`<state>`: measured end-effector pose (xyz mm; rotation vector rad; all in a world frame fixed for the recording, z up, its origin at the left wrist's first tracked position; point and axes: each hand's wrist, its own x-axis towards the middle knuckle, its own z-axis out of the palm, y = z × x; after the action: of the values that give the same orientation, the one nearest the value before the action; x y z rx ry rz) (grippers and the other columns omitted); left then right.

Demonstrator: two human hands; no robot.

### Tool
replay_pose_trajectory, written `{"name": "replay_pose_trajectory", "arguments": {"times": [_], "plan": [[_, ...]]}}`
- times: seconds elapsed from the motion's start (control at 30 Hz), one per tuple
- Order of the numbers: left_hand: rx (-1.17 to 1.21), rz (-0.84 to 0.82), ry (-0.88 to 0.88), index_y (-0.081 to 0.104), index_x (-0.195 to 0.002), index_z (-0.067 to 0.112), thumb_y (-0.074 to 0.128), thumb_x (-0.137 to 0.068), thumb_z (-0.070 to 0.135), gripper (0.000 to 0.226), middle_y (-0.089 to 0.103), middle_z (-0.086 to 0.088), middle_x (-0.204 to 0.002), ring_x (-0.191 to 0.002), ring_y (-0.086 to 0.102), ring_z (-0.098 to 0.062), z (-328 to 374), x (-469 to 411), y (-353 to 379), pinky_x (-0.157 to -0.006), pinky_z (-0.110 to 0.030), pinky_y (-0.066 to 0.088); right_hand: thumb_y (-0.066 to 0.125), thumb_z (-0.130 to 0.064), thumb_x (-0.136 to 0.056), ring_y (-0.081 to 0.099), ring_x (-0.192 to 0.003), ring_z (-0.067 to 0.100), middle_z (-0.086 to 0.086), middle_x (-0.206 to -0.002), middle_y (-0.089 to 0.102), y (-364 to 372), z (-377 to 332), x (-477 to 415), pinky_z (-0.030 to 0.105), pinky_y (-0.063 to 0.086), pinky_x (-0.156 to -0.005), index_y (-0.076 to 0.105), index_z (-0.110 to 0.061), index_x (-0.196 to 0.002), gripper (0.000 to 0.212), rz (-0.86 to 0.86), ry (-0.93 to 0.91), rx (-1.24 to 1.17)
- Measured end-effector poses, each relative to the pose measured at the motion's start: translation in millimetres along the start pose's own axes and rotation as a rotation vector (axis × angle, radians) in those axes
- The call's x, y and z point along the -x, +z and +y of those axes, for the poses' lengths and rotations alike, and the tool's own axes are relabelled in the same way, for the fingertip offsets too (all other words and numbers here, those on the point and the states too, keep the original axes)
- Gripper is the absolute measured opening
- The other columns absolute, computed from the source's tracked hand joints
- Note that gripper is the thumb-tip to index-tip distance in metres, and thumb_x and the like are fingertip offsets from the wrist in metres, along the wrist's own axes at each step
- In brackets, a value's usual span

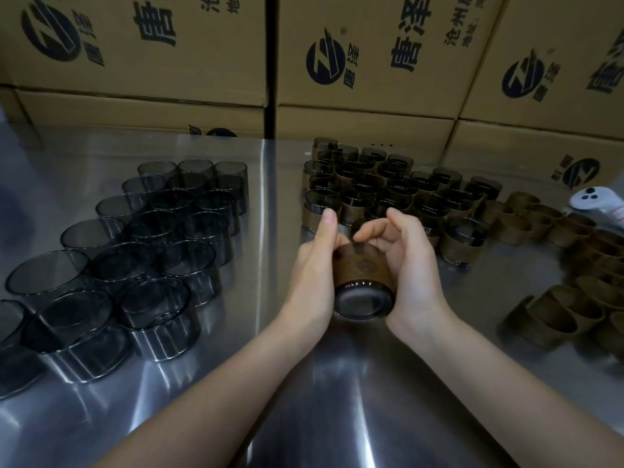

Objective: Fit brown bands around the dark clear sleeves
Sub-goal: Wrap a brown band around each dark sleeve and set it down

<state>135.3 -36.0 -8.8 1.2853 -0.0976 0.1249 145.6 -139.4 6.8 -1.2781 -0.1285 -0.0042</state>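
Left hand (312, 268), right hand (410, 265): both tight around one sleeve (364, 304) with one brown band (364, 270).

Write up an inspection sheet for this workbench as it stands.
Surface: steel table, shiny and reflective.
Job's things: bare dark clear sleeves stand grouped at left; banded sleeves grouped at far centre; loose brown bands lie at right.
Clutter: white controller at the right edge.
Hands: left hand and right hand grip the held sleeve, tipped on its side, a brown band around it.
Cables: nothing seen.
Surroundings: printed cardboard boxes stacked behind the table.
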Motion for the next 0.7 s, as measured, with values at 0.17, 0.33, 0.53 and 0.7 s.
{"name": "replay_pose_trajectory", "arguments": {"times": [0.17,0.33,0.53,0.7], "plan": [[0.032,0.072,0.006,0.056,-0.088,-0.021,0.036,-0.104,0.042,0.068,0.055,-0.042,-0.086,-0.080,0.059,-0.034,-1.2,0.5,-0.4,-0.084,-0.049,0.052,0.049,-0.046,-0.083,0.068,-0.067,0.015,0.004,-0.066,0.068,1.8,2.9,0.5,0.030,0.053,-0.061,0.064,-0.021,-0.055,0.041,-0.011,-0.012,-0.025],[0.010,0.071,0.012,0.055,-0.098,-0.026,0.035,-0.105,0.037,0.066,0.054,-0.048,-0.096,-0.091,0.060,-0.055,1.3,3.2,0.4,-0.091,-0.059,0.049,0.051,-0.041,-0.081,0.066,-0.070,0.017,0.007,-0.066,0.066,2.0,1.2,-0.1,0.034,0.053,-0.068,0.060,-0.020,-0.050,0.039,0.014,-0.063,-0.005],[0.021,0.031,0.030,0.053,-0.100,-0.027,0.033,-0.106,0.035,0.065,0.051,-0.051,-0.097,-0.085,0.056,-0.036,4.6,5.3,1.6,-0.086,-0.060,0.049,0.050,-0.039,-0.084,0.066,-0.070,0.018,0.008,-0.065,0.066,2.6,-0.5,0.4,0.033,0.053,-0.069,0.060,-0.021,-0.047,0.042,0.016,-0.126,0.031],[-0.006,0.012,0.046,0.051,-0.093,-0.028,0.033,-0.105,0.036,0.068,0.052,-0.042,-0.081,-0.081,0.052,-0.032,3.3,3.2,0.3,-0.077,-0.041,0.043,0.046,-0.029,-0.099,0.066,-0.062,0.012,0.004,-0.060,0.066,2.8,-1.2,2.3,0.023,0.053,-0.059,0.059,-0.020,-0.048,0.054,0.025,-0.155,0.034]]}}
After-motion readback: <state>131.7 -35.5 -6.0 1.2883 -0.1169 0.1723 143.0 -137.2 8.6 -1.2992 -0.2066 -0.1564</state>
